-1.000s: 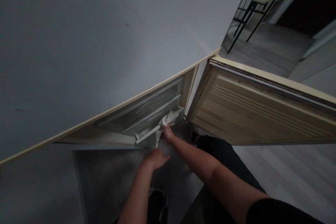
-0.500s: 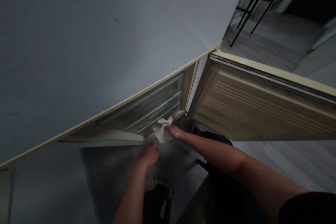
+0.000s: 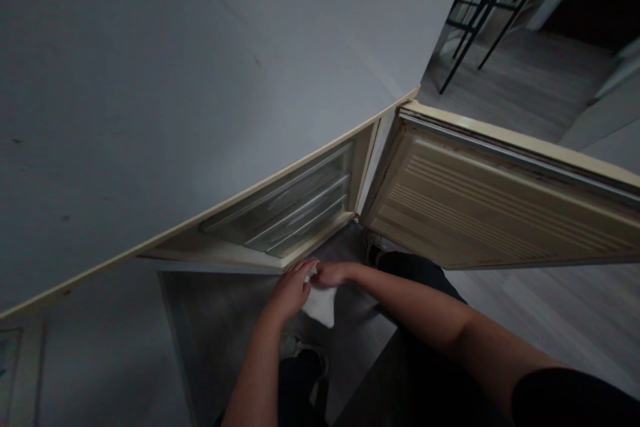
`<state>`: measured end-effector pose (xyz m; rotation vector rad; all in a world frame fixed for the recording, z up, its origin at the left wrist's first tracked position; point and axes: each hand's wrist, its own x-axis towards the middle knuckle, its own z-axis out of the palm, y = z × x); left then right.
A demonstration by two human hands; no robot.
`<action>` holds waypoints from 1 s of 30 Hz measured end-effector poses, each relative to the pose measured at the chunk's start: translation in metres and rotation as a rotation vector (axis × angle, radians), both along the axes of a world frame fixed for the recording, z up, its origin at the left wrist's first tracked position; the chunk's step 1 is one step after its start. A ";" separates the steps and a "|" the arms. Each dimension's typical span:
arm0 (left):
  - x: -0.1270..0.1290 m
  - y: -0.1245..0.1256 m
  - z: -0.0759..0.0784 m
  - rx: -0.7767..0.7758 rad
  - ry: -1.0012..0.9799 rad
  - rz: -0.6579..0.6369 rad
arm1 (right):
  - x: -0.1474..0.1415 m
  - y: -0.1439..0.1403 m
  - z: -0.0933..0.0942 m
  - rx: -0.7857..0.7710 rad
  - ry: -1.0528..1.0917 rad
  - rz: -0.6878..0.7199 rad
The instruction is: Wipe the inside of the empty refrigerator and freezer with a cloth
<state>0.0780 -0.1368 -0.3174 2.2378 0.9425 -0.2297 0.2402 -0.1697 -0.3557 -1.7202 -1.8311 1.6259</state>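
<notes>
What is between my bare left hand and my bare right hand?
A limp white cloth: in the head view, a bit of it shows between the left hand and the right hand, and the rest hangs below.

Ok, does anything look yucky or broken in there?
Yes, a bit: the open door has dark brownish marks along its inner edge, standing out against the beige. Maybe grime or rust; I can't tell which.

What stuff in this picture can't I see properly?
Head view, now:
1. The top of the white cloth: the left hand and right hand cover it, so whether the left one grips it is unclear.
2. The far end of the open door: cut off by the right edge.
3. The dark patch at top right: too dim, and cut off.
</notes>
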 end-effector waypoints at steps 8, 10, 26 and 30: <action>0.007 0.016 0.005 0.047 0.249 0.014 | 0.007 0.014 -0.001 0.079 -0.065 0.269; 0.012 0.016 0.007 0.039 0.171 0.021 | 0.007 0.015 -0.003 0.128 -0.062 0.311; 0.006 0.007 0.028 0.155 0.273 0.070 | -0.002 0.013 -0.003 0.058 -0.263 0.134; 0.015 0.005 0.033 0.133 0.248 0.124 | -0.014 0.008 -0.006 -0.023 -0.344 -0.010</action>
